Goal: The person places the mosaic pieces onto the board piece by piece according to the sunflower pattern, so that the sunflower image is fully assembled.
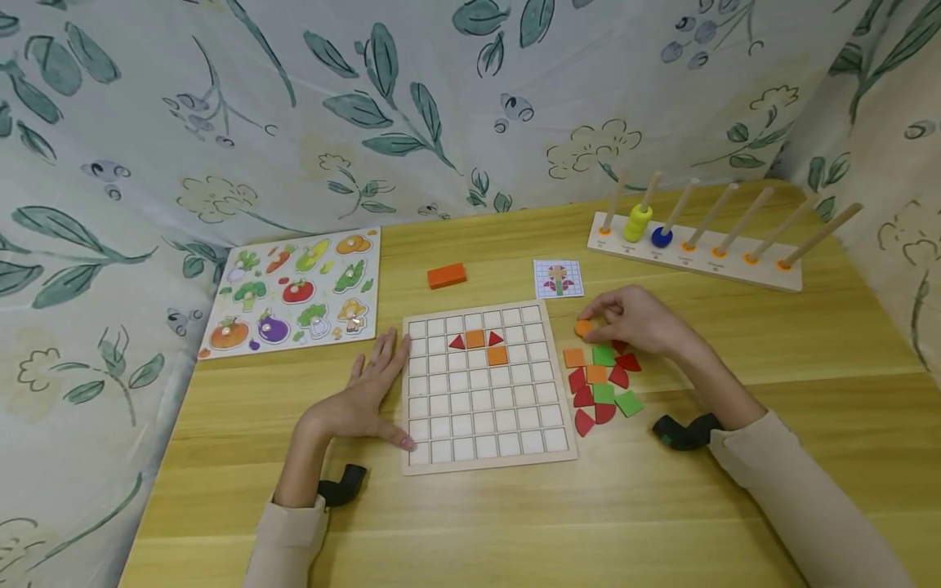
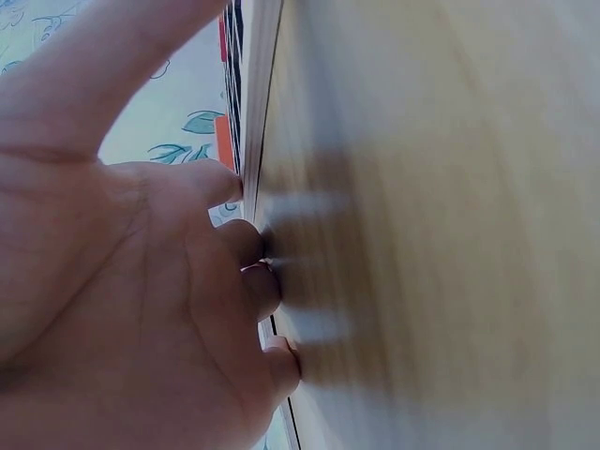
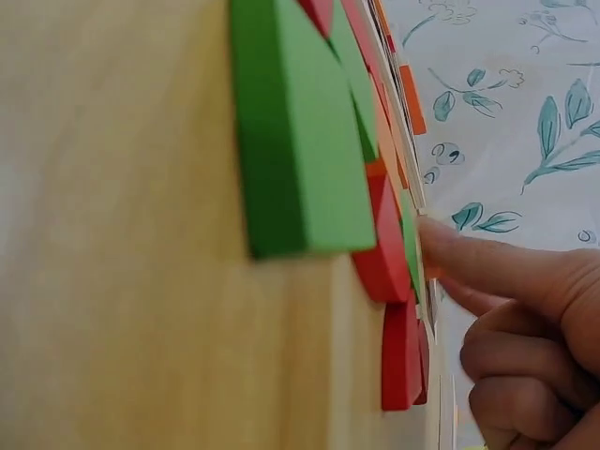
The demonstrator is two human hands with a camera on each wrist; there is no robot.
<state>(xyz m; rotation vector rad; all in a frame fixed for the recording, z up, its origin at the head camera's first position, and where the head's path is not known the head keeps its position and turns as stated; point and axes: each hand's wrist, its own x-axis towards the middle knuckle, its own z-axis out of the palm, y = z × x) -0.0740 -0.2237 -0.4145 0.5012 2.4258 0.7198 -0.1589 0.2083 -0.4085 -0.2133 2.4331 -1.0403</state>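
A wooden grid board (image 1: 481, 392) lies mid-table with red triangles and two orange squares in its upper cells. My left hand (image 1: 360, 400) is spread along its left edge, fingertips and thumb touching the frame. To the right of the board, my right hand (image 1: 635, 318) pinches an orange tile (image 1: 584, 327) between thumb and index finger. Just below it lies a cluster of loose tiles: green squares (image 1: 604, 394), orange squares (image 1: 573, 358) and red curved pieces (image 1: 584, 422). In the right wrist view, a green tile (image 3: 300, 141) looms close to the camera.
Behind the board are an orange block (image 1: 447, 276) and a small pattern card (image 1: 558, 278). A vegetable puzzle board (image 1: 294, 286) lies at the back left. At the back right stands a peg rack (image 1: 694, 251) with upright dowels and yellow and blue rings. Patterned fabric hangs behind the table.
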